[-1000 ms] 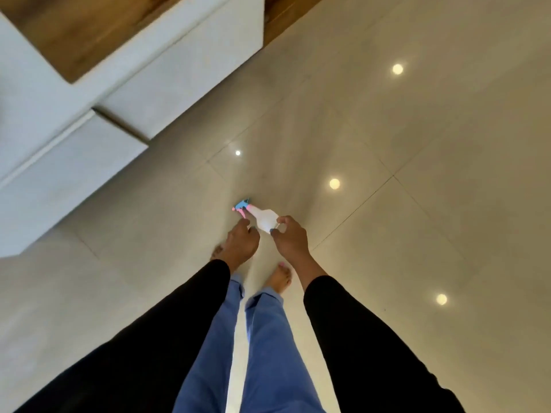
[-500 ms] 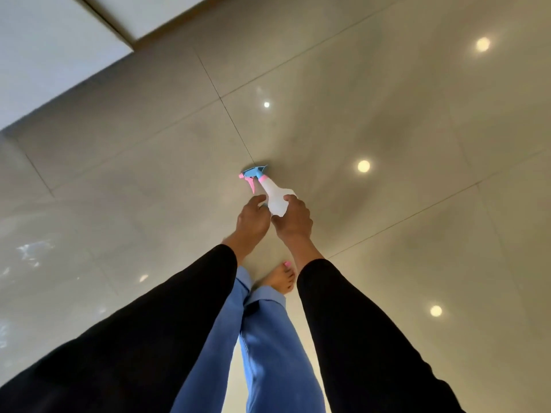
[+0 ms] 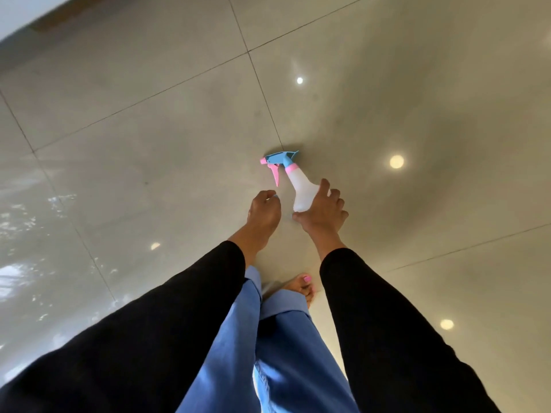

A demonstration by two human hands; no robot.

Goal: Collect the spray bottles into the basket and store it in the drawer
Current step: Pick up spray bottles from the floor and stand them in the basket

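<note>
A white spray bottle (image 3: 301,190) with a blue head and pink trigger is held out in front of me above the floor, nozzle pointing left. My right hand (image 3: 321,211) grips its lower body, fingers curled round it. My left hand (image 3: 264,211) hangs just left of the bottle with loosely curled fingers, apart from it and holding nothing. No basket or drawer is in view.
Glossy beige floor tiles (image 3: 149,144) with ceiling-light reflections fill the view. My blue trouser legs (image 3: 283,353) and a bare foot (image 3: 301,289) are below my hands. A strip of white furniture (image 3: 18,13) shows at the top left corner.
My left hand has come off the bottle and now hangs beside it. The white cabinet has slid out of view toward the top left as I moved. My right hand keeps hold of the bottle.
</note>
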